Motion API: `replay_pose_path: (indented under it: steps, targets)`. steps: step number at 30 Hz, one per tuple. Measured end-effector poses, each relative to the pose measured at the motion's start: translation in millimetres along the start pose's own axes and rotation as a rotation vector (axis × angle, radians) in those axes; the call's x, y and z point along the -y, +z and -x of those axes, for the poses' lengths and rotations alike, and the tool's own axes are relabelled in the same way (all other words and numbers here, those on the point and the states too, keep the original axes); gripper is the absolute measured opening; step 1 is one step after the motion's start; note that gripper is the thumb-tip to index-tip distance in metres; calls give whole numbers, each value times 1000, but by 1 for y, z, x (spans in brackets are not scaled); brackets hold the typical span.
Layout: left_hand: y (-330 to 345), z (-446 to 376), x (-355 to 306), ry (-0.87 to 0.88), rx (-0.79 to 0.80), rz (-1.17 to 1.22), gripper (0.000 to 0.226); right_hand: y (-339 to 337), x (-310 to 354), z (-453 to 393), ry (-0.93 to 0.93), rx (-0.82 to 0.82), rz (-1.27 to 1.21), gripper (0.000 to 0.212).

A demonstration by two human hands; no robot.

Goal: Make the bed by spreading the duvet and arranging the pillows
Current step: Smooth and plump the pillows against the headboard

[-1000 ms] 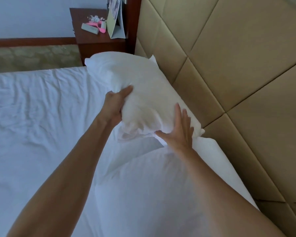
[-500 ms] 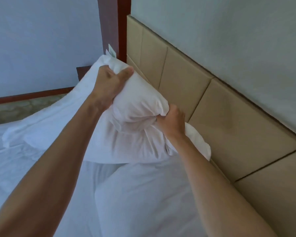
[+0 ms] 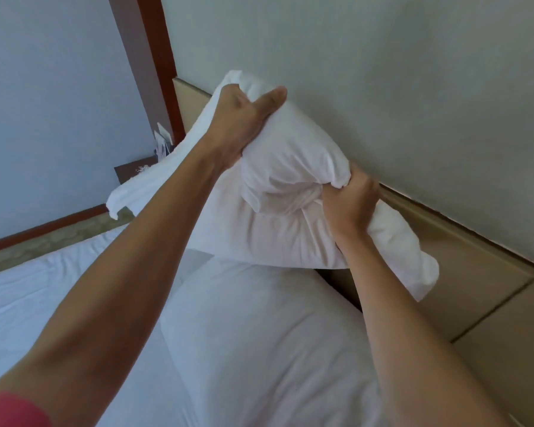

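Above the bed's head end, the left hand [image 3: 244, 124] grips the pillow [image 3: 290, 195] at its top edge and the right hand [image 3: 349, 204] bunches its lower side. A second ago it lay against the headboard [image 3: 475, 291]; now it hangs clear over the second pillow [image 3: 259, 334], likely for fluffing before placing.

Raised pillow [image 3: 290, 192] hangs above lying pillow [image 3: 259, 334], headboard [image 3: 475, 288] to their right.

Both arms outstretched, left grip [image 3: 244, 124] and right grip [image 3: 349, 201] clenched.
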State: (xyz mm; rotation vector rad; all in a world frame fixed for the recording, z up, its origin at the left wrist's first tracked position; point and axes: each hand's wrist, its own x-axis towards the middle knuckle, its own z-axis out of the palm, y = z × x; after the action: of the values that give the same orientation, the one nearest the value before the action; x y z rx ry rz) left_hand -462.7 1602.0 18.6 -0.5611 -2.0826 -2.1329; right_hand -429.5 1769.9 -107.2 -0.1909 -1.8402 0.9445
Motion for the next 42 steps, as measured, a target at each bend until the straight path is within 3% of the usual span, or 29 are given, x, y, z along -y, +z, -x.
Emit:
replay_pose_path:
  steps: [2,4,9,12,15,19,25,30,33,35,37,39,40,42]
  targets:
    - [29,26,-1,-3,41,41,12,-39,-8,9,-33,-78,65,35]
    - [51,54,10,-78,17,70,25,-75,-25,24,-20,-46,138,31]
    - [82,125,68,-534,-94,47,40,-141,-74,53,146,527,289,11]
    - [81,177,94,-834,-91,151,25,-157,-97,82,283,814,289,13]
    - [74,218,114,-997,-135,253,18,-166,-102,106,337,1069,283,11]
    - [63,239,124,-1038,-193,279,22,-175,-95,106,281,1314,326,22]
    - [49,260,136,-1012,-258,346,29,-192,-77,76,262,1430,198,34]
    - [32,280,151,-1021,-162,406,37,-196,-81,66,226,1632,302,25]
    - [27,286,165,-1071,-141,453,35,-187,-90,70,205,1634,387,22]
    - [32,288,172,-1119,-83,374,32,-181,-97,73,151,1626,467,18]
    - [36,288,180,-1149,-5,174,34,-178,-104,73,114,1792,604,21]
    - [40,291,187,-1182,66,11,32,-180,-108,68,192,1960,713,27]
    - [42,293,191,-1206,97,-12,29,-180,-110,65,259,1970,709,30]
    - [50,299,199,-1249,101,-24,30,-178,-115,60,311,1832,665,36]
